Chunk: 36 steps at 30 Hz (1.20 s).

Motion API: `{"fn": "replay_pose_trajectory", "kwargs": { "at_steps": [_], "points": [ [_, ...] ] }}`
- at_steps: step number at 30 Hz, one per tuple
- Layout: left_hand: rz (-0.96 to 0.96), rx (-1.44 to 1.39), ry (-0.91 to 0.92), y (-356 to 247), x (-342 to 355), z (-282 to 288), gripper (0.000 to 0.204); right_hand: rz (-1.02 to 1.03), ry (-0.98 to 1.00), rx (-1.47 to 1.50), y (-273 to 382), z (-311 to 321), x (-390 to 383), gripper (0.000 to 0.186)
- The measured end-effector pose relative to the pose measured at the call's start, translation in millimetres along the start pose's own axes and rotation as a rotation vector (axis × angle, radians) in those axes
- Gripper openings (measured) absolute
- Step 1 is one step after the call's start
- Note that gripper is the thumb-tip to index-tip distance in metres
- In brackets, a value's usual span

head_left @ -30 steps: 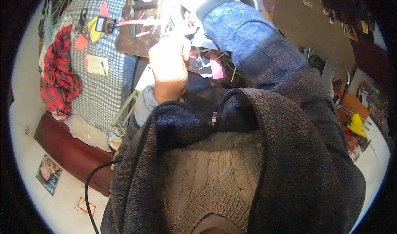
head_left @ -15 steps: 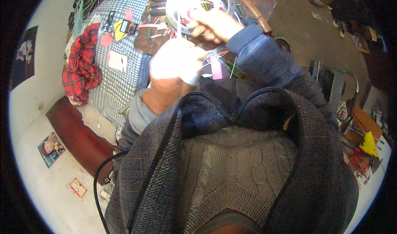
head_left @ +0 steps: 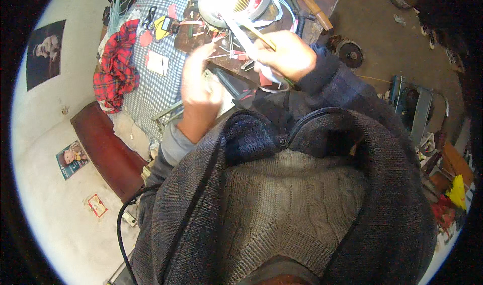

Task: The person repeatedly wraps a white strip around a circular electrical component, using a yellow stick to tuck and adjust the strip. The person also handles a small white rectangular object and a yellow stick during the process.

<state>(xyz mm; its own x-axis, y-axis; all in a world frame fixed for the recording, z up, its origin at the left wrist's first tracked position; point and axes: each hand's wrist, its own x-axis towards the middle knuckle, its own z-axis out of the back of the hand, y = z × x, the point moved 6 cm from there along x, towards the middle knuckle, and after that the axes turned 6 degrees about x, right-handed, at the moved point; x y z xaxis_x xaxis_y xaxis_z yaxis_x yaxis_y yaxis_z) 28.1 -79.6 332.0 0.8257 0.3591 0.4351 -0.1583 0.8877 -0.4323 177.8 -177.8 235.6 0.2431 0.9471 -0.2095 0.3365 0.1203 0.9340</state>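
Observation:
A round metal ring-shaped housing (head_left: 268,6), like a motor stator, lies at the far middle. Copper-coloured windings (head_left: 242,3) show inside it, and glare washes out its left part. My right hand (head_left: 289,54) is closed on a thin yellowish stick (head_left: 262,37), just nearer than the ring. A white strip (head_left: 240,33) runs from the ring to the same hand; whether the fingers grip it too is unclear. My left hand (head_left: 198,81), blurred, is off to the left with thumb and index finger apart and nothing visible between them.
Small tools and scraps lie on the dark worktop (head_left: 327,1). Left of it are a checked cloth (head_left: 158,89) and a red plaid garment (head_left: 115,58). A wooden bar (head_left: 309,6) lies right of the ring. A wheel-like part (head_left: 349,53) sits on the floor.
Both hands were at the ring; they have drawn back toward me, the left to the left and the right to the right. The stick now shows in my right hand.

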Motion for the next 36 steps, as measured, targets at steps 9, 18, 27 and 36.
{"fn": "replay_pose_trajectory", "kwargs": {
  "at_steps": [9,18,27,36],
  "points": [
    [1.039,-1.365,0.115,64.1,-0.4,-83.4,0.030,0.230,0.289,-0.128,17.3,-31.9,-38.2,0.022],
    [0.637,-1.766,0.056,118.4,54.0,29.5,0.024,-0.185,0.134,0.225,24.0,8.7,-85.5,0.025],
    [0.426,-1.612,-0.306,182.2,54.2,140.2,0.026,-0.246,-0.005,0.160,-1.6,56.9,-114.6,0.020],
    [0.525,-1.193,-0.626,269.5,1.0,181.7,0.047,-0.368,-0.176,0.037,-31.6,80.1,-112.6,0.019]
  ]
}}
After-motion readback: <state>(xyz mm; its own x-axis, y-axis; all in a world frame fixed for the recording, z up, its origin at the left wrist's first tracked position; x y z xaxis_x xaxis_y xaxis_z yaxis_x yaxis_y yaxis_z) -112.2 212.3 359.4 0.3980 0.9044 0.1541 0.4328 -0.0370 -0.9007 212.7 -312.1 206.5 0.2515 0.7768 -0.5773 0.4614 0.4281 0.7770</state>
